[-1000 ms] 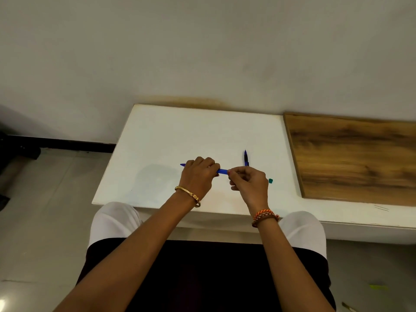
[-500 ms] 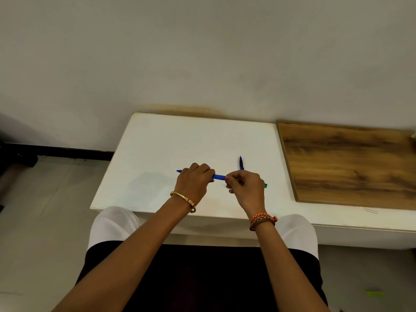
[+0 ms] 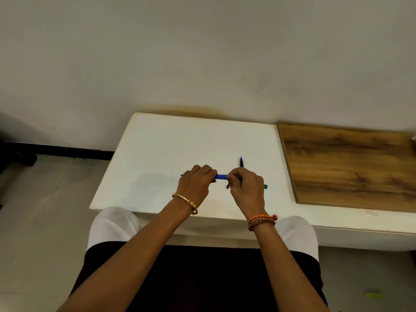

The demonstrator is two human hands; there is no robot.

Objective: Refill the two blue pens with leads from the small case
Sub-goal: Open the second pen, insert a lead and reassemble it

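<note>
My left hand (image 3: 198,181) grips a blue pen (image 3: 221,177) and holds it level just above the white table (image 3: 157,154). The pen's tip pokes out to the left of my fist. My right hand (image 3: 246,188) pinches the pen's right end with curled fingers. A small dark piece (image 3: 227,187) shows under those fingers. The second blue pen (image 3: 241,162) lies on the table behind my right hand, pointing away from me, mostly hidden. A small green case (image 3: 266,186) peeks out at the right of my right hand.
A wooden board (image 3: 351,165) lies on the table to the right. The wall stands right behind the table. The table's left edge drops to a tiled floor (image 3: 45,199). My lap is below the front edge.
Both hands stay on the same pen in almost the same place. A small dark piece now shows below my right fingers. The view has shifted slightly.
</note>
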